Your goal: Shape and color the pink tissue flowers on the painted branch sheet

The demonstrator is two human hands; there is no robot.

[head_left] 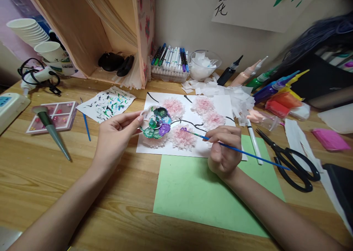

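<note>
Over the desk (124,199), the left hand (117,133) pinches a palette (157,124) by its rim, the right hand (224,161) a brush (256,156); both, I'd judge, are light, stiff, best held clear of paint (164,129).

Before you lay a white sheet (224,102) with ruffled pale pink blossoms (185,140) and black branch lines (189,122); above its left part you held a flower-shaped palette (157,123), wells smeared green and purple, while your slim blue paintbrush (242,152) slanted leftward, tip at the lower middle blossom
</note>
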